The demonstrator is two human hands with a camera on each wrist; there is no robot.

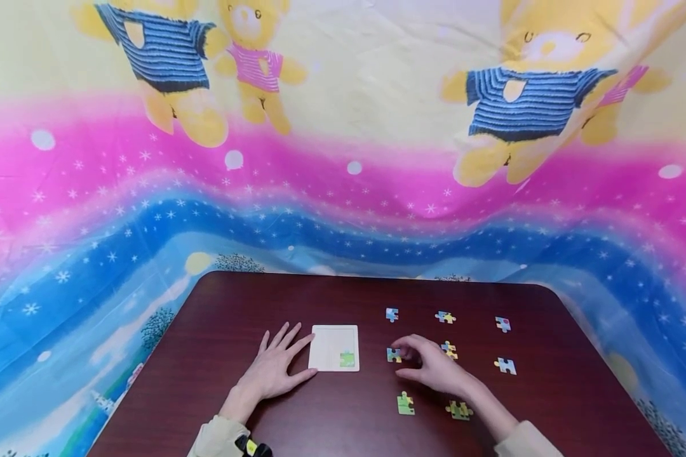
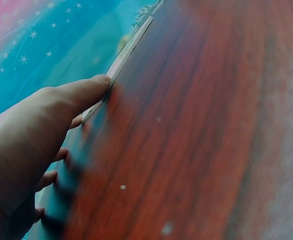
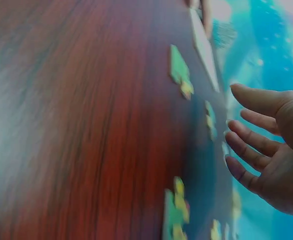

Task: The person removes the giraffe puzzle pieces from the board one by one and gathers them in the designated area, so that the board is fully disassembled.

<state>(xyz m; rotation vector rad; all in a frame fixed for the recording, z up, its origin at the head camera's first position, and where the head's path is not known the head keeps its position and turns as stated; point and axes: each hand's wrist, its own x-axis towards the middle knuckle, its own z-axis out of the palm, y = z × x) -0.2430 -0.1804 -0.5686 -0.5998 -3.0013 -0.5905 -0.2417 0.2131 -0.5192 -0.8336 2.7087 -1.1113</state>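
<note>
A white square puzzle tray lies on the table, with one green puzzle piece in its lower right corner. My left hand lies spread beside it, thumb and index fingertip touching the tray's left edge. My right hand hovers with loosely bent fingers near a blue and green puzzle piece; in the right wrist view nothing is between thumb and fingers. Partly behind that hand shows a yellow and blue piece. Nearer me lie a green piece and a green-yellow piece.
Along the back lie a blue piece, a yellow-blue piece and a pink-blue piece. Another light blue piece is at the right. A printed bear curtain hangs behind the dark wooden table.
</note>
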